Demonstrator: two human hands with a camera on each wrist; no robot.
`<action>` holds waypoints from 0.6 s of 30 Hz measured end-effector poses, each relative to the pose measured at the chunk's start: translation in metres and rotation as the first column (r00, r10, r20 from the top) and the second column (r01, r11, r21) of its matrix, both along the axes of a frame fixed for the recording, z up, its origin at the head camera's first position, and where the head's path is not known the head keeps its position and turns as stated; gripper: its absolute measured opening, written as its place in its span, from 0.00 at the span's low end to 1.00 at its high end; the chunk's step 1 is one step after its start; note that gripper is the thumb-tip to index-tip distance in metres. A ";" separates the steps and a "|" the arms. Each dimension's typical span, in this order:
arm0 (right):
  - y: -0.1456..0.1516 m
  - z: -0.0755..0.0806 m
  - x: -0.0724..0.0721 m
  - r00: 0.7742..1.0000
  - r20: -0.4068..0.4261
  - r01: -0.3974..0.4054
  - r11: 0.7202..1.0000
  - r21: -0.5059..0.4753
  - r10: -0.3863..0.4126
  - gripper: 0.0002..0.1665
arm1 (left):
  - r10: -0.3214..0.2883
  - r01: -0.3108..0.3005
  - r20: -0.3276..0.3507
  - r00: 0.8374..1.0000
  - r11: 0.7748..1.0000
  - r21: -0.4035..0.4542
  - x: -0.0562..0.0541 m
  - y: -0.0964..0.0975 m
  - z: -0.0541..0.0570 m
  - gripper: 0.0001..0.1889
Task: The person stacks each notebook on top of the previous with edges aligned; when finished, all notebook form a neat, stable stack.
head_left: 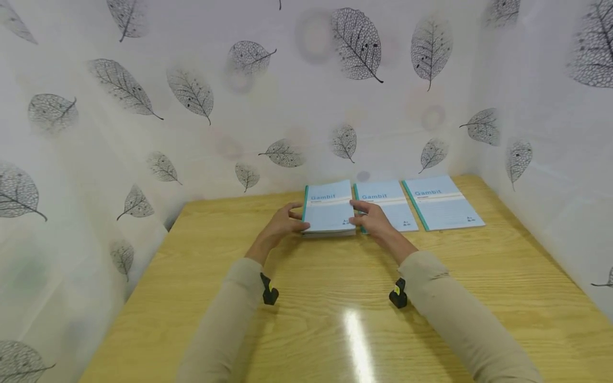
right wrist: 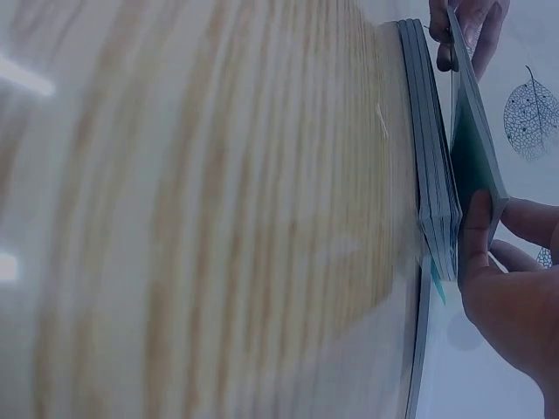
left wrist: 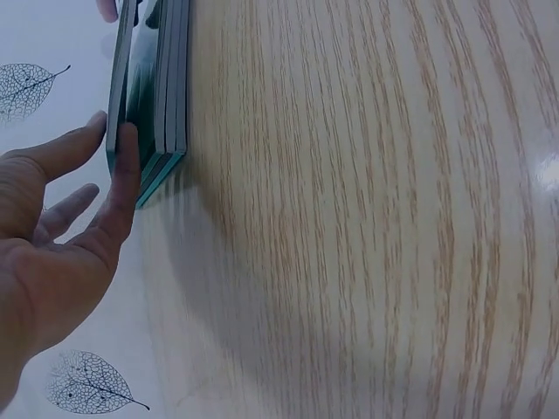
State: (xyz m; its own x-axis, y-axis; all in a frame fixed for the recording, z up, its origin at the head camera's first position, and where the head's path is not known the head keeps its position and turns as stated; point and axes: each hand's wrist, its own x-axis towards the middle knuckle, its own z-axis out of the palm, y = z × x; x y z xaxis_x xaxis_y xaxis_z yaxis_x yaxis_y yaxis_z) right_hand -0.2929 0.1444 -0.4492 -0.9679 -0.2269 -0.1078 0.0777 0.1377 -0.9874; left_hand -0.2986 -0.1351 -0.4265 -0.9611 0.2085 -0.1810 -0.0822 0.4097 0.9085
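A light-blue notebook with a green spine and the word "Gambit" on its cover is held between both hands. My left hand grips its left, spine-side edge. The right hand pinches its right edge, thumb and fingers on either face. Below it lies a stack of several like notebooks. In the right wrist view a wedge of space shows between the held notebook and the stack. The left wrist view shows the left fingers at the green spine end, beside the stack's layered edges.
Two more notebooks, a middle one partly behind the right hand and a far right one, lie in a row on the wooden table. A leaf-patterned white cloth rises behind the table and along its sides.
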 end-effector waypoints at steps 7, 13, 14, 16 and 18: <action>-0.005 0.002 0.003 0.997 -0.006 0.079 0.995 0.066 -0.079 0.34 | 0.003 -0.004 -0.023 1.000 1.000 -0.021 0.001 0.003 0.002 0.39; -0.008 0.004 0.005 0.990 -0.006 0.138 0.984 0.109 -0.138 0.31 | 0.018 -0.021 -0.045 0.999 0.998 -0.062 0.000 0.007 0.000 0.36; -0.009 0.004 0.005 0.989 -0.007 0.144 0.983 0.115 -0.145 0.30 | 0.024 -0.027 -0.048 0.999 0.997 -0.068 0.001 0.007 0.000 0.35; -0.010 0.003 0.005 0.988 -0.007 0.155 0.981 0.118 -0.156 0.30 | 0.039 -0.044 -0.056 0.998 0.996 -0.081 0.001 0.008 0.000 0.33; -0.011 0.003 0.006 0.987 -0.007 0.161 0.980 0.119 -0.161 0.29 | 0.056 -0.062 -0.063 0.996 0.994 -0.093 0.001 0.009 -0.001 0.31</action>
